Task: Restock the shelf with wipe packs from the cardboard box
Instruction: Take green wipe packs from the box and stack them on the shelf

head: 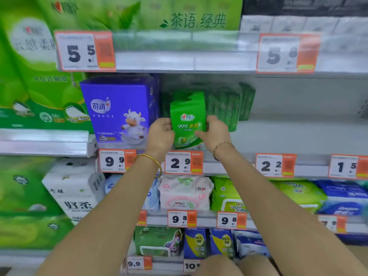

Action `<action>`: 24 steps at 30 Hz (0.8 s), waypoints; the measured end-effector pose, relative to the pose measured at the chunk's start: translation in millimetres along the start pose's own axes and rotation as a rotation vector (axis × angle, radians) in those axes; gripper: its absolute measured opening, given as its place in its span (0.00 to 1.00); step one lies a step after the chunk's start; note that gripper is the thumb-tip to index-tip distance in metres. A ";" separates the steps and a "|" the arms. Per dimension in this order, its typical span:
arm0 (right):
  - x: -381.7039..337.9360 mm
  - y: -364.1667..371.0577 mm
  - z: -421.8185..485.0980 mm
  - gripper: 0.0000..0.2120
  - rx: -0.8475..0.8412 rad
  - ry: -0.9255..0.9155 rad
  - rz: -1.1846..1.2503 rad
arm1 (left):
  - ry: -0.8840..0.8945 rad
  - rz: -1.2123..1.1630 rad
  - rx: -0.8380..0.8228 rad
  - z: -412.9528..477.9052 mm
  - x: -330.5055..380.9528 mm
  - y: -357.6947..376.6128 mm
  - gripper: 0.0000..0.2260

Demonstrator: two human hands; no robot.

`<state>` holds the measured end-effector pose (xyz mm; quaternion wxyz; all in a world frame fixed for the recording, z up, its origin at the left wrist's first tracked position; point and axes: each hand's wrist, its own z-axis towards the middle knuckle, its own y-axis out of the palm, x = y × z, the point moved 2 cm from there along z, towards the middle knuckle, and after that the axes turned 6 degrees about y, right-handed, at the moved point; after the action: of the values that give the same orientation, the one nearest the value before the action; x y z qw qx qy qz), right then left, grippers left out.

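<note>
head view: both arms reach up to the middle shelf (278, 134), and the two hands hold one green wipe pack (188, 120) upright between them at the shelf's front edge. the left hand (161, 134) grips the pack's left side, its fingers curled round the edge. the right hand (216, 132) grips the right side, with the thumb laid across the pack's front and the other fingers wrapped behind. a gold bangle (153, 161) sits on the left wrist and a thin bracelet (221, 146) on the right.

the pack stands just above the price tag marked 2.9 (183, 162). behind it, further back on the same shelf, is a row of more green packs (225, 104), somewhat blurred. just to the left of the held pack stands a purple box (119, 110) with a cartoon cow on it, above a tag marked 9.9 (117, 160). the shelf to the right of the green row shows bare grey surface.

below, a pink and white pack (185, 193) and a light green pack (227, 194) lie on the next shelf down. large green tissue bundles (29, 76) fill the left side.
</note>
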<state>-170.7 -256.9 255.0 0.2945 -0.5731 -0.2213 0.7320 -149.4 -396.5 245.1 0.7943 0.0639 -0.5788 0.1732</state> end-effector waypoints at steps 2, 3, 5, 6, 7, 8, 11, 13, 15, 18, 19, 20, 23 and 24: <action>5.2 9.5 4.4 0.16 0.001 0.028 -0.012 | 0.000 0.009 -0.021 3.0 -8.7 2.2 0.17; 6.5 12.4 5.8 0.17 0.002 0.038 -0.016 | 0.018 0.017 -0.031 4.1 -9.7 3.3 0.17; 8.0 17.1 9.3 0.20 -0.009 0.050 -0.021 | 0.053 0.051 -0.033 5.9 -8.0 5.7 0.19; 7.9 19.2 10.7 0.22 -0.012 0.054 -0.022 | 0.055 0.064 -0.025 6.4 -6.6 6.3 0.20; 7.0 20.7 11.1 0.23 -0.012 0.053 -0.022 | 0.055 0.075 -0.015 7.5 -6.6 6.9 0.20; 6.2 22.4 12.0 0.24 -0.014 0.053 -0.017 | 0.054 0.086 -0.005 8.6 -6.6 7.1 0.20; 2.9 25.1 12.9 0.26 -0.015 0.068 -0.019 | 0.056 0.112 0.016 13.3 -9.3 5.8 0.20; 2.2 25.8 13.4 0.28 -0.002 0.076 -0.019 | 0.048 0.120 0.017 14.4 -9.5 5.4 0.19; 0.9 26.0 13.9 0.29 0.009 0.081 -0.018 | 0.040 0.135 0.004 13.6 -9.0 5.8 0.19; -1.2 25.2 14.1 0.30 0.012 0.093 -0.020 | 0.030 0.162 -0.013 14.7 -11.4 6.7 0.19; -1.8 24.5 13.4 0.30 0.008 0.101 -0.019 | 0.024 0.169 -0.015 15.7 -13.2 6.8 0.19; -2.0 23.7 12.5 0.30 0.006 0.107 -0.017 | 0.019 0.178 -0.015 15.8 -14.2 7.1 0.19; -2.9 17.8 6.2 0.29 0.021 0.115 0.006 | 0.056 0.273 0.058 8.9 -14.6 7.1 0.22; -3.0 13.0 2.2 0.28 0.031 0.107 0.022 | 0.094 0.313 0.100 2.3 -12.5 8.0 0.23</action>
<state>-174.6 -268.4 249.0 0.3068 -0.6092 -0.1876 0.7068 -157.6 -392.3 233.3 0.7797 0.0041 -0.5344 0.3262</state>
